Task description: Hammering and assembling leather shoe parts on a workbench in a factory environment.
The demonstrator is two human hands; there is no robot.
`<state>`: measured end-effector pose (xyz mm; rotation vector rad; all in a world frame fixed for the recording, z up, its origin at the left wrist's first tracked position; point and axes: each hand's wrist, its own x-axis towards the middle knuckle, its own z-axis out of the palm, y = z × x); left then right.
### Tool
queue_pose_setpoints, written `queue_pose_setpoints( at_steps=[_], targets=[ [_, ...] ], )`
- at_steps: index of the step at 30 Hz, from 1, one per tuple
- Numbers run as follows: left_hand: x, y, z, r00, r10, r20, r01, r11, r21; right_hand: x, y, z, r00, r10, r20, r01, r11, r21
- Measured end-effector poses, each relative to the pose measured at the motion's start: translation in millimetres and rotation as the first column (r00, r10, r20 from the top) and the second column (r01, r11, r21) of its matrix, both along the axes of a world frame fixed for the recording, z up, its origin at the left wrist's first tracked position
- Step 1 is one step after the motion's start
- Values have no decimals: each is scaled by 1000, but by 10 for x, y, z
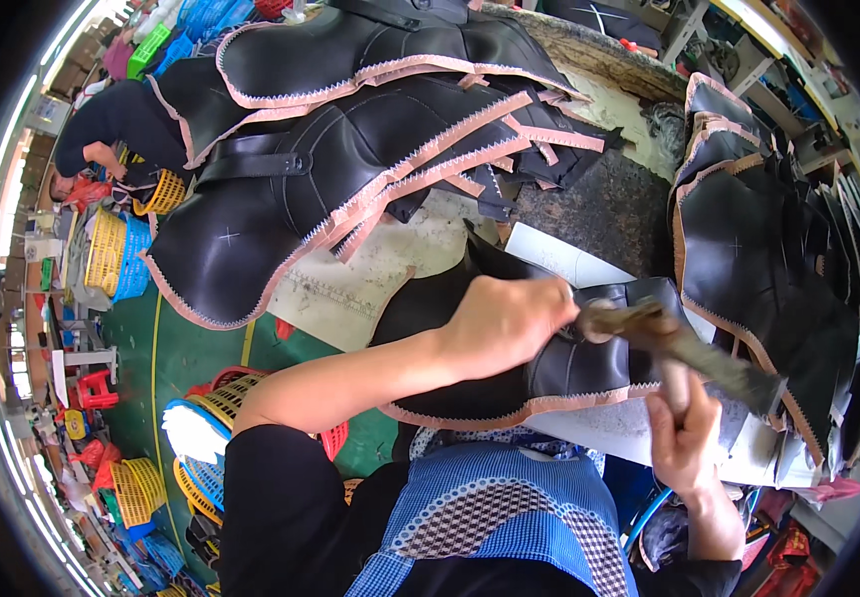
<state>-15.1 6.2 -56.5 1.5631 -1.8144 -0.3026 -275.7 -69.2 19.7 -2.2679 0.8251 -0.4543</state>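
Note:
My right hand (687, 438) is wrapped around the handle of a hammer (719, 368). The hammer's worn metal head is raised beside my left hand (515, 318) and is slightly blurred. My left hand is closed in a fist over a black leather panel (460, 393) with a pinkish-tan zigzag-cut edge. Whatever the left fist grips is hidden by the fingers and the hammer head. The panel lies on the bench in front of me, with a black strap across it next to the left fist. A white sheet (559, 254) shows behind the panel.
Stacked black leather panels (350, 149) with tan edges cover the bench's far left; another stack (739, 239) stands on the right. A dark worn slab (599, 209) lies between them. At left, a person bends over near yellow baskets (107, 249). More baskets (226, 403) stand beside me.

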Motion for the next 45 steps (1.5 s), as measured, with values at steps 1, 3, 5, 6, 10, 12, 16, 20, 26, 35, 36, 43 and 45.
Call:
queue_pose_setpoints(
  at_steps=[1, 3, 5, 6, 10, 12, 16, 20, 26, 35, 36, 43, 45],
  targets=[
    [64, -45, 8, 936, 136, -323, -33, 952, 305, -36, -40, 40, 994, -106, -29, 110, 964, 241],
    [111, -62, -55, 858, 144, -494, 3, 958, 286, -142, -80, -61, 970, -231, 78, 190, 917, 351],
    [105, -69, -66, 800, 120, -588, 53, 962, 268, -153, -96, -60, 956, -258, 140, 183, 897, 403],
    [104, -80, -69, 801, 118, -587, 55, 962, 268, -143, -83, -58, 948, -288, 134, 207, 882, 424],
    [93, -86, -93, 859, 80, -505, 28, 979, 201, -190, -112, -172, 972, -209, 111, 169, 942, 289],
    [83, -60, -102, 894, 62, -443, 9, 988, 157, -159, -101, -38, 950, -283, 132, 213, 897, 387],
    [5, -24, -31, 1000, 28, -8, -29, 993, -111, -92, -7, 301, 817, -225, 531, 38, 940, 340],
    [-51, -11, -21, 993, -31, 110, 47, 987, -151, 41, -61, 14, 960, 158, -230, -225, 927, -301],
    [406, 65, 151, 880, 230, -415, -202, 973, 111, 189, -172, 132, 971, -236, 31, 232, 967, 107],
    [263, 361, 882, 908, -325, 266, 369, 919, -137, 435, -202, 3, 981, 173, 87, -194, 870, 453],
    [209, 428, 1056, 879, -284, 384, 383, 899, -212, 387, -177, 219, 980, 196, 43, -195, 888, 416],
    [415, 237, 969, 995, -10, -95, -35, 890, -454, -21, -676, 1235, 889, -451, 81, 458, 882, -112],
    [211, 101, 468, 993, -51, -103, 21, 963, -270, -242, -1204, 1021, 883, -468, 14, 455, 852, -259]
  ],
)
